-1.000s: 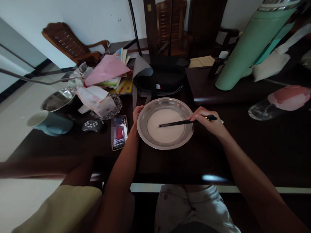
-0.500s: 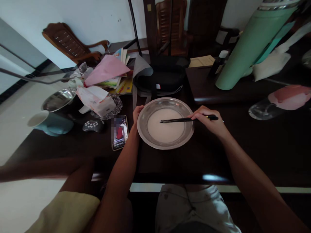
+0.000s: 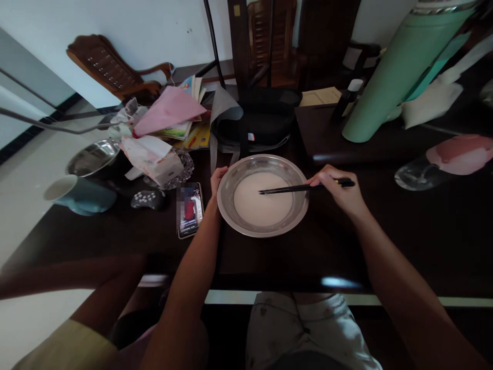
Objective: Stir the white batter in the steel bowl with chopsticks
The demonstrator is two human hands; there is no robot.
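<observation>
A wide metal bowl (image 3: 263,231) stands on the dark table in front of me, with a milky white liquid (image 3: 262,210) in it. My left hand (image 3: 218,181) grips the bowl's left rim; its fingers are partly hidden behind the wall. Black chopsticks (image 3: 287,189) are held together in my right hand (image 3: 339,189), just off the bowl's right side. Their tips reach over the middle of the liquid; whether they dip into it I cannot tell.
Left of the bowl lie a phone (image 3: 190,210), a game controller (image 3: 147,200), a blue mug (image 3: 87,195) and another metal bowl (image 3: 92,159). Behind is a black bag (image 3: 265,121). A green thermos (image 3: 400,77) and a pink-topped bottle (image 3: 458,154) are at right. Another person's arm (image 3: 77,275) rests at lower left.
My right hand and the chopsticks have shifted slightly to the right. My left hand and the bowl have stayed put. The other person's arm and sleeve at lower left have moved down and left.
</observation>
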